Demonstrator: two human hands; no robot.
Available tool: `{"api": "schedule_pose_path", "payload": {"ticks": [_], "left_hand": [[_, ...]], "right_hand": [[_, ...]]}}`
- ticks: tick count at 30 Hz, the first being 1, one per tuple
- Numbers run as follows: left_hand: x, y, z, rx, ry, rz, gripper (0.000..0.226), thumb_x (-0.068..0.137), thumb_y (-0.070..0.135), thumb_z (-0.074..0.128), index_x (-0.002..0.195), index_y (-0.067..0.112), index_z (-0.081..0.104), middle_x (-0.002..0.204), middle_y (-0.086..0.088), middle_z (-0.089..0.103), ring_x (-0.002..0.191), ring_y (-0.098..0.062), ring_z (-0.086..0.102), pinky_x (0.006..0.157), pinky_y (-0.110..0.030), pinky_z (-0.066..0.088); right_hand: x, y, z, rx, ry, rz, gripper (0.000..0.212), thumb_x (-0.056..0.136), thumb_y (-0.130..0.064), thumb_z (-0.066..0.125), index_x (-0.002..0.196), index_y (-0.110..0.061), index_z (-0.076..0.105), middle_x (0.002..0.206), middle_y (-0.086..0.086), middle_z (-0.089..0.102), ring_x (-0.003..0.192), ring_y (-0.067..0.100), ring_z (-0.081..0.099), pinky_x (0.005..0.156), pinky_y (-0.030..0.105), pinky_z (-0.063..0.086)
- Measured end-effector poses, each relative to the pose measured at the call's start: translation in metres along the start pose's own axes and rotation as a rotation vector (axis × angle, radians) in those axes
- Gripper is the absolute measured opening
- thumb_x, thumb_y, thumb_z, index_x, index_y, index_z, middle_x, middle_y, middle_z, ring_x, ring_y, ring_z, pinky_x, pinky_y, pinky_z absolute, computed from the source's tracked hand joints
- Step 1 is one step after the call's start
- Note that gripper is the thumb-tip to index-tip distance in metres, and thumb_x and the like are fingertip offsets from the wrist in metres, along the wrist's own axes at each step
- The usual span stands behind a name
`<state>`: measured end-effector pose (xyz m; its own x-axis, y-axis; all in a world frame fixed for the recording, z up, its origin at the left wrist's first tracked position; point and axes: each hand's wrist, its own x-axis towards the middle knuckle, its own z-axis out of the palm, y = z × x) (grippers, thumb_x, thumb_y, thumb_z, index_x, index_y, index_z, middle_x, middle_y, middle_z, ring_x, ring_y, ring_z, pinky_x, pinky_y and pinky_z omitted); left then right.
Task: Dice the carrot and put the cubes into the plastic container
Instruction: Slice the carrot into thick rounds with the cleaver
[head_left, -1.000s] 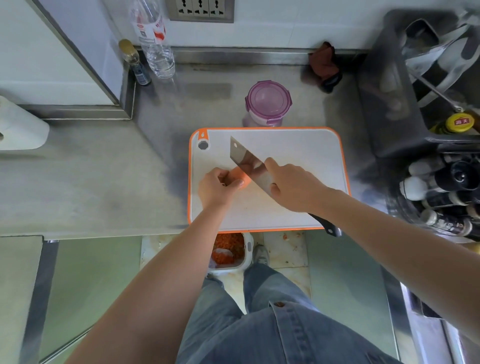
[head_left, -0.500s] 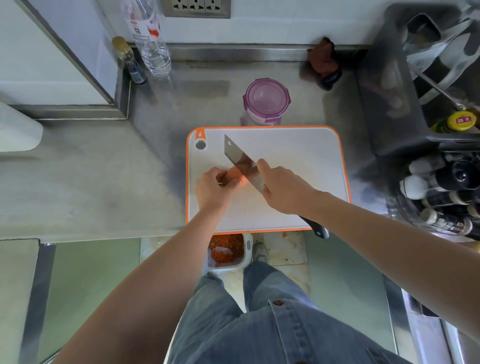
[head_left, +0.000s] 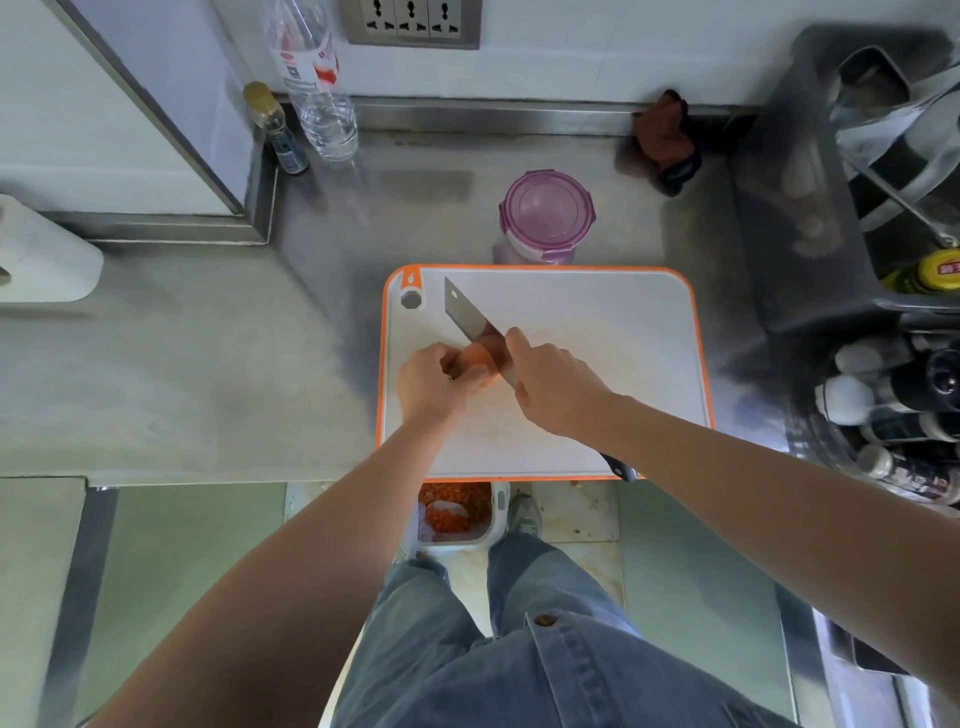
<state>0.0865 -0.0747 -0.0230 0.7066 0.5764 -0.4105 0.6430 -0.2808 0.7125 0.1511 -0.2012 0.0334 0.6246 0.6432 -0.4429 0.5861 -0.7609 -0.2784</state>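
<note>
On the white, orange-rimmed cutting board (head_left: 597, 332) lies a short orange carrot piece (head_left: 475, 364). My left hand (head_left: 428, 382) holds it with curled fingers at its left end. My right hand (head_left: 553, 387) grips a cleaver (head_left: 470, 322), index finger along the blade, whose edge rests against the carrot's right side. The black handle end sticks out past the board's front edge. A purple-lidded plastic container (head_left: 545, 213) stands closed just behind the board.
A white bin (head_left: 457, 514) with orange carrot bits sits on the floor below the counter edge. A water bottle (head_left: 317, 88) and a small dark bottle (head_left: 278, 130) stand at the back left. A dark rack (head_left: 857, 171) and several bottles (head_left: 893, 410) crowd the right side.
The blade has stayed against the carrot while both hands kept their grip. The view shifted slightly; no slice has visibly come off.
</note>
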Motion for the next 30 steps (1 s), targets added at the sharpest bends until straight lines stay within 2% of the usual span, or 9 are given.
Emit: {"api": "schedule_pose_path", "payload": {"ticks": [5,8,14,19,23,27,30], "left_hand": [[0.0,-0.001,0.0,0.015,0.003,0.009,0.033,0.079,0.032,0.078,0.105,0.013,0.07,0.096,0.0,0.071,0.086,-0.018,0.064,0.078,-0.029,0.051],[0.001,0.0,0.0,0.018,-0.002,0.016,0.032,0.079,0.032,0.077,0.104,0.014,0.07,0.096,0.0,0.072,0.088,-0.019,0.065,0.08,-0.032,0.052],[0.0,0.0,0.0,0.027,-0.013,0.038,0.031,0.08,0.034,0.076,0.103,0.013,0.072,0.097,-0.002,0.073,0.087,-0.019,0.066,0.08,-0.034,0.054],[-0.002,0.003,-0.001,0.085,0.003,0.035,0.029,0.086,0.032,0.07,0.106,0.013,0.071,0.098,-0.001,0.071,0.083,-0.014,0.06,0.073,-0.026,0.044],[-0.007,0.001,0.007,0.143,-0.022,0.092,0.029,0.089,0.035,0.066,0.107,0.013,0.07,0.098,-0.001,0.071,0.087,-0.018,0.062,0.075,-0.027,0.044],[-0.008,-0.004,0.01,0.307,-0.076,0.214,0.029,0.091,0.038,0.063,0.105,0.013,0.065,0.092,-0.002,0.059,0.081,-0.018,0.055,0.07,-0.025,0.038],[-0.008,-0.006,0.01,0.351,-0.096,0.269,0.039,0.087,0.039,0.068,0.114,0.012,0.062,0.103,-0.006,0.057,0.088,-0.02,0.055,0.078,-0.026,0.043]], "right_hand": [[0.001,0.001,0.004,0.006,0.004,0.006,0.03,0.096,-0.009,0.042,0.125,-0.009,0.031,0.07,0.0,0.039,0.06,0.017,0.041,0.052,0.028,0.029],[0.002,0.002,0.009,0.013,0.02,0.016,0.028,0.096,-0.007,0.041,0.122,-0.009,0.031,0.065,-0.002,0.035,0.055,0.014,0.037,0.047,0.026,0.023],[-0.001,0.004,0.019,0.047,0.044,0.027,0.028,0.098,-0.009,0.042,0.124,-0.011,0.031,0.068,-0.002,0.04,0.055,0.012,0.041,0.046,0.022,0.025],[0.002,0.003,0.014,0.052,0.036,0.024,0.025,0.099,-0.012,0.043,0.121,-0.013,0.032,0.075,0.003,0.049,0.064,0.019,0.053,0.056,0.032,0.046],[-0.002,0.007,0.016,0.054,0.016,0.037,0.024,0.098,-0.01,0.043,0.118,-0.012,0.032,0.077,0.005,0.053,0.062,0.019,0.052,0.053,0.032,0.042],[0.0,0.012,0.022,0.057,0.02,0.028,0.026,0.097,-0.008,0.042,0.12,-0.011,0.031,0.068,-0.002,0.042,0.057,0.015,0.046,0.049,0.028,0.035],[0.0,0.017,0.027,0.058,0.026,0.028,0.025,0.097,-0.008,0.042,0.119,-0.011,0.03,0.065,-0.004,0.037,0.055,0.014,0.042,0.049,0.027,0.031]]}}
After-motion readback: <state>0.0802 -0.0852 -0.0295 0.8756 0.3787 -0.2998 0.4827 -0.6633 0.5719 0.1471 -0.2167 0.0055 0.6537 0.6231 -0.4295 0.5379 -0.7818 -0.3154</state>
